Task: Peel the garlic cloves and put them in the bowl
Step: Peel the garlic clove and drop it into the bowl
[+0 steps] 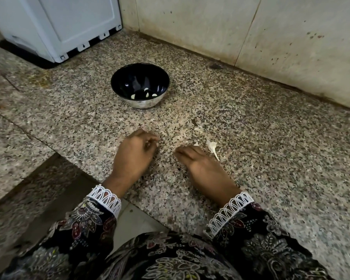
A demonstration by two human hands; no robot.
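Note:
A dark bowl (140, 85) with a shiny metal outside stands on the speckled granite counter (261, 138), and several peeled garlic cloves (148, 94) lie in its bottom. Nearer me, my left hand (134, 154) rests on the counter with its fingers curled, and a small white bit of garlic (150, 142) shows at the fingertips. My right hand (200, 166) lies low on the counter beside it, fingers together and pointing left, holding nothing that I can see. Just right of that hand lies a white garlic piece with a stalk (212, 147).
Scraps of garlic skin (198, 129) are scattered on the counter beyond my right hand. A white appliance (65, 27) stands at the back left, and a stained wall (251, 33) runs behind the bowl. The counter's edge drops off at the lower left.

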